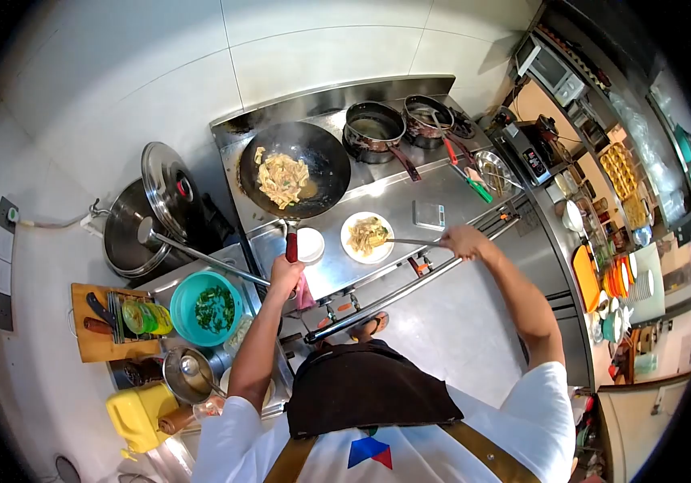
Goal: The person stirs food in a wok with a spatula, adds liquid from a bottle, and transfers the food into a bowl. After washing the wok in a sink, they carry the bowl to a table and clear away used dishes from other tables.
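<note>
My left hand (285,275) is closed round the red handle of a black wok (333,165) on the stove. Cooked food in pale strips (282,179) lies in the wok. A pinkish-red cloth (305,291) hangs beside that hand. My right hand (464,241) grips a long-handled metal utensil (418,242). Its far end rests over the food on a white plate (359,256), and its exact shape is hard to make out. Similar food is heaped on that plate. A stack of white plates (311,244) stands between the plate and the wok handle.
Two dark saucepans (374,123) (426,121) sit on the stove at the back right. A small scale (429,215) is right of the plate. At left are a large pot (129,233), a turquoise bowl (186,299) of chopped greens and a yellow jug (136,414). A metal rail (410,287) runs along the front.
</note>
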Demonstrator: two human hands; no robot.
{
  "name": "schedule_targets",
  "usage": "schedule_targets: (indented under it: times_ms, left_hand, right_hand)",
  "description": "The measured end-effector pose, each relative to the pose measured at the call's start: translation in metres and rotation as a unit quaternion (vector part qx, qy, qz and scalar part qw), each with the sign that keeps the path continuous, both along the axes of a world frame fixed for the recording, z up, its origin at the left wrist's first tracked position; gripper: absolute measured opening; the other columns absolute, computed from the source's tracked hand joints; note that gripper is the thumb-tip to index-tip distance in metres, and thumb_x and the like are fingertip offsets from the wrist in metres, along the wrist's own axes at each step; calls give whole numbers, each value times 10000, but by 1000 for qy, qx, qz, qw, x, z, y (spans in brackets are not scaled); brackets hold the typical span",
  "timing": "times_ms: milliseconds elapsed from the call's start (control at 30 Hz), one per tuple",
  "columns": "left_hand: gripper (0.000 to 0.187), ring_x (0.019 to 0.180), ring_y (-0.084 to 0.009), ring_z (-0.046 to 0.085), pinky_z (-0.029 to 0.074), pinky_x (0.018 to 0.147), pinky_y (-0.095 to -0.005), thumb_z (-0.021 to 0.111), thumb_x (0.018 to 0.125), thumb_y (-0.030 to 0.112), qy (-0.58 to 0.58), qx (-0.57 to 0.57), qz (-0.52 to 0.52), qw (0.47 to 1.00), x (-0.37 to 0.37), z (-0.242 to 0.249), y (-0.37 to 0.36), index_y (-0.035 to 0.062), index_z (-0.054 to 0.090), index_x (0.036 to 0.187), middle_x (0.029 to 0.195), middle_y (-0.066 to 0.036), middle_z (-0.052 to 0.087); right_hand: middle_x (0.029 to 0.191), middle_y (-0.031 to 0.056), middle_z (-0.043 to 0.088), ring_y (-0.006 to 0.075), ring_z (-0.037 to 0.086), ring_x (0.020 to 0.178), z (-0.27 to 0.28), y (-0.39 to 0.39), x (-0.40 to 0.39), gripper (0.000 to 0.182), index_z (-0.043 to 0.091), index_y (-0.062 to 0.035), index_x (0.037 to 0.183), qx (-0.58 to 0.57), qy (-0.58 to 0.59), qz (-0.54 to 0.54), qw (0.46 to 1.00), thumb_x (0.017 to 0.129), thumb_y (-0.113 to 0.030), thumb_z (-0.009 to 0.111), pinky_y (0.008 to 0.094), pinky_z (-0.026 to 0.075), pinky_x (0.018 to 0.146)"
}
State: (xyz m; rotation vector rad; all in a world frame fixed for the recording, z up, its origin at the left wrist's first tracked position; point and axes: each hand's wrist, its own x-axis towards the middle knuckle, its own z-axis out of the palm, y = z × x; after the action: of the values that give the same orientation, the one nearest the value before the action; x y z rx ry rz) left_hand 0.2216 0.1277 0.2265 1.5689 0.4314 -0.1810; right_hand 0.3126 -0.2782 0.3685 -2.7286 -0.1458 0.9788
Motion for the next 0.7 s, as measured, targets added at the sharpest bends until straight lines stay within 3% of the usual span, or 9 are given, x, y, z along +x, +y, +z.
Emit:
schedule_targets:
  times_ms: [67, 133, 300, 467, 533, 600, 700]
  left_hand:
    - [79, 335, -175, 488, 350, 320, -318, 554, 756, 39, 12, 11, 8, 1000, 1, -3, -2, -1, 536, 690, 466, -72, 510]
    - [86, 334, -178, 489, 343, 314, -325, 555, 757, 43, -1, 21, 16, 1000, 3, -13, -4, -1, 537, 686, 469, -78, 515]
    - [105, 330, -182, 493, 332, 307, -340, 558, 762, 60, 6, 58, 12, 998, 4, -9, -4, -2, 542, 679, 476, -87, 527]
    - [109, 331, -181, 495, 333, 306, -340, 560, 770, 68, 32, 46, -2, 998, 5, -8, -2, -9, 544, 694, 477, -85, 525]
    - [100, 328, -181, 491, 332, 305, -339, 557, 770, 60, 23, 43, 3, 999, 5, -8, -3, -13, 543, 704, 476, -84, 524]
    - [75, 322, -179, 483, 334, 302, -333, 547, 771, 34, 17, 32, 5, 999, 5, -11, -3, -26, 532, 728, 471, -82, 517]
    - [75, 320, -173, 473, 334, 302, -321, 535, 769, 26, 21, 7, 0, 1000, 0, 5, -4, -23, 524, 714, 470, -83, 512]
  right_hand:
    - [512, 104, 559, 185, 554, 415, 21, 27, 27, 245, 663, 1, 862, -90, 1, 66, 994, 845, -186, 505, 298, 435, 370]
    - [635, 147, 632, 234, 615, 490, 49, 61, 43, 246, 648, 30, 754, -150, 12, 85, 985, 805, -154, 492, 370, 491, 454]
    - [722, 149, 663, 238, 648, 558, 65, 107, 79, 199, 667, 16, 780, -208, 6, 149, 967, 766, -139, 543, 397, 508, 497]
    - [784, 141, 684, 267, 678, 666, 90, 107, 57, 181, 693, -12, 814, -285, -10, 237, 929, 740, -107, 557, 411, 528, 561]
    - [861, 150, 692, 294, 683, 793, 81, 80, 37, 176, 704, -39, 829, -262, -184, 286, 903, 728, -89, 569, 415, 536, 636]
    - [897, 161, 686, 315, 670, 868, 88, 66, 7, 163, 708, -57, 821, -263, -179, 222, 922, 725, -99, 582, 420, 535, 688]
    - [860, 180, 678, 330, 668, 822, 72, 36, -37, 155, 699, -53, 806, -231, -213, 127, 941, 763, -164, 599, 436, 528, 703]
